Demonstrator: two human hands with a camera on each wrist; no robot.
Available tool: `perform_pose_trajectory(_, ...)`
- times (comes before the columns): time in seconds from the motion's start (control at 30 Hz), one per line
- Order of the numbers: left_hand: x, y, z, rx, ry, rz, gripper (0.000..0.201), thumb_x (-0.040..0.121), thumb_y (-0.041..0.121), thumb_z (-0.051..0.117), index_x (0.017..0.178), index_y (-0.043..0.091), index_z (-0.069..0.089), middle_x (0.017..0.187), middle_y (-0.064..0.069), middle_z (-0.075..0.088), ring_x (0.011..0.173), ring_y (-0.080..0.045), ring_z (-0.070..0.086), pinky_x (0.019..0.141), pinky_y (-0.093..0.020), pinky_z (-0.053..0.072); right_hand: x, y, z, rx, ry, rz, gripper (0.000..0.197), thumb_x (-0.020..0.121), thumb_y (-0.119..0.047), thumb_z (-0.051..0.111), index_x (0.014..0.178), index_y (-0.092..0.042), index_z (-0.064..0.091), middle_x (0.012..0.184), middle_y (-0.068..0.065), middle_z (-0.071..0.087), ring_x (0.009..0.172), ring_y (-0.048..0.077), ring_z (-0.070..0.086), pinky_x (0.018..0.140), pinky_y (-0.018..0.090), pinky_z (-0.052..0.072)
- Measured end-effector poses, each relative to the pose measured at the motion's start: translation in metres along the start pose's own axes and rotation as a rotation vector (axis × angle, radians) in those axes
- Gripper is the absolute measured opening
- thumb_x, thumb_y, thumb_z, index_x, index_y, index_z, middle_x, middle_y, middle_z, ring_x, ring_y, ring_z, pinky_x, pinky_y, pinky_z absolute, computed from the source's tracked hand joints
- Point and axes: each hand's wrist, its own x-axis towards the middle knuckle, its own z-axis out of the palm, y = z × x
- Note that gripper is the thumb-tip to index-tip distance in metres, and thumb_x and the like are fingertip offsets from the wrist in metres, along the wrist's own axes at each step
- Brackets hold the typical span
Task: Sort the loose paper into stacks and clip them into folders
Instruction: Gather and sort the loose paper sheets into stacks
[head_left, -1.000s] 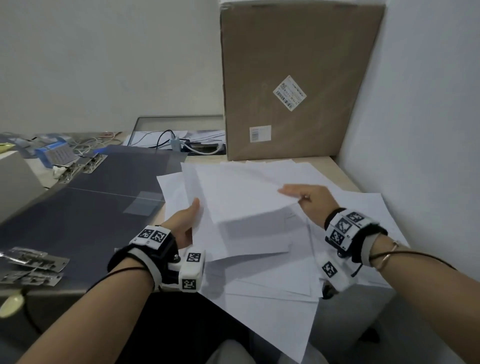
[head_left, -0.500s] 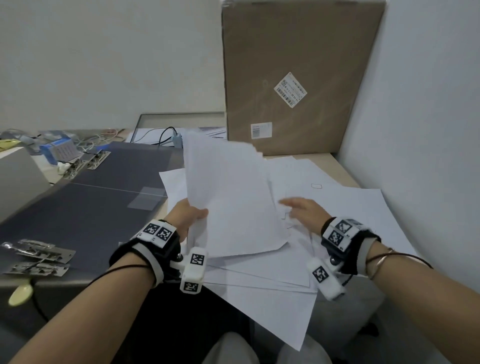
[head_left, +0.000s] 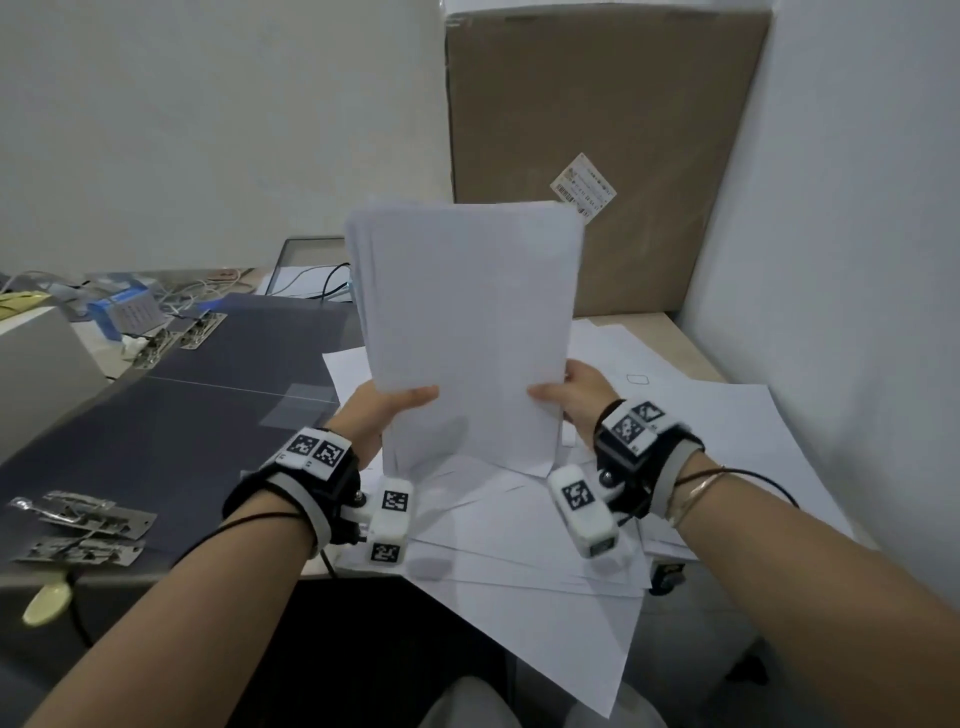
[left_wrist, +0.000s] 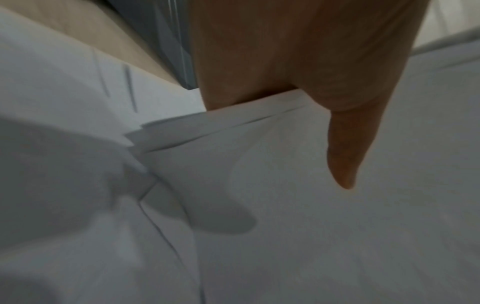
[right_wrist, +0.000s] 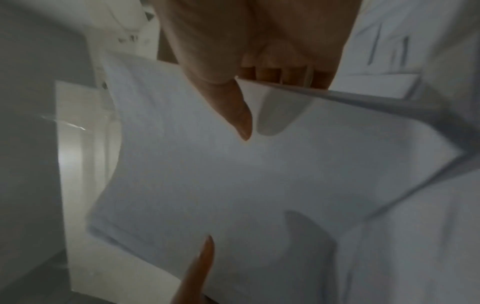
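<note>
A stack of white sheets (head_left: 467, 322) stands upright over the desk, its lower edge near the loose paper. My left hand (head_left: 387, 410) grips its left edge, thumb in front. My right hand (head_left: 569, 400) grips the right edge the same way. The left wrist view shows the left thumb (left_wrist: 345, 144) lying on the stack (left_wrist: 298, 205). In the right wrist view the right thumb (right_wrist: 233, 109) presses the front of the stack (right_wrist: 233, 185) with the fingers behind. More loose sheets (head_left: 701, 452) lie scattered flat underneath. An open dark folder (head_left: 171, 415) lies to the left.
Metal clip mechanisms (head_left: 83, 525) lie on the folder's near left, and more clips (head_left: 182, 332) at its far edge. A large cardboard box (head_left: 602, 156) leans against the back wall. Cables and a blue box (head_left: 124, 312) clutter the far left. A white wall (head_left: 841, 260) bounds the right.
The left hand lifted the sheets from flat to upright. The right hand left the pile and took hold of the stack's right edge.
</note>
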Motion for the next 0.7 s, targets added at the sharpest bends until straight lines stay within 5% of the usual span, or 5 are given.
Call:
perform_pose_trajectory(0.13, 0.001, -0.009, -0.006, -0.048, 0.004, -0.008, 0.045, 0.081, 0.010, 0.071, 0.125, 0.011, 0.060, 0.120, -0.006, 0.069, 0.113, -0.025, 0.063, 0.098, -0.039, 0.048, 0.002, 0.025, 0.009, -0.027, -0.048, 0.039, 0.055, 0.060, -0.021, 0.071, 0.113, -0.006, 0.065, 0.112, 0.012, 0.068, 0.103, 0.029, 0.065, 0.097, 0.046, 0.049)
perform_pose_trajectory(0.27, 0.004, -0.005, -0.014, -0.024, -0.073, -0.003, 0.072, 0.054, 0.028, 0.089, 0.120, 0.011, 0.064, 0.118, -0.009, 0.069, 0.109, -0.027, 0.066, 0.088, -0.037, 0.054, 0.003, 0.027, 0.009, 0.071, -0.028, 0.090, 0.052, 0.067, -0.005, 0.079, 0.117, -0.001, 0.063, 0.115, 0.018, 0.066, 0.108, 0.033, 0.063, 0.099, 0.043, 0.047)
perform_pose_trajectory(0.4, 0.003, -0.009, -0.014, 0.049, -0.151, 0.002, 0.085, 0.043, 0.035, 0.094, 0.119, 0.012, 0.064, 0.116, -0.006, 0.070, 0.106, -0.022, 0.067, 0.085, -0.031, 0.055, 0.015, 0.046, 0.006, 0.031, -0.023, 0.089, 0.078, 0.039, -0.037, 0.085, 0.111, -0.012, 0.067, 0.108, 0.007, 0.071, 0.102, 0.028, 0.066, 0.100, 0.046, 0.047)
perform_pose_trajectory(0.53, 0.004, 0.003, -0.018, 0.048, -0.095, 0.074, 0.061, 0.062, 0.025, 0.083, 0.118, 0.010, 0.065, 0.115, -0.007, 0.071, 0.106, -0.022, 0.068, 0.092, -0.036, 0.053, -0.002, 0.020, 0.006, 0.009, -0.054, 0.052, 0.044, 0.075, -0.017, 0.077, 0.115, -0.006, 0.064, 0.114, 0.010, 0.068, 0.104, 0.028, 0.064, 0.099, 0.042, 0.047)
perform_pose_trajectory(0.7, 0.009, 0.031, -0.020, -0.067, 0.046, 0.230, 0.048, 0.076, 0.014, 0.071, 0.122, 0.002, 0.061, 0.117, -0.012, 0.069, 0.104, -0.026, 0.067, 0.083, -0.033, 0.056, -0.006, 0.009, 0.005, 0.012, -0.115, -0.004, 0.038, 0.074, 0.006, 0.071, 0.112, 0.000, 0.063, 0.112, 0.016, 0.067, 0.100, 0.032, 0.065, 0.091, 0.040, 0.052)
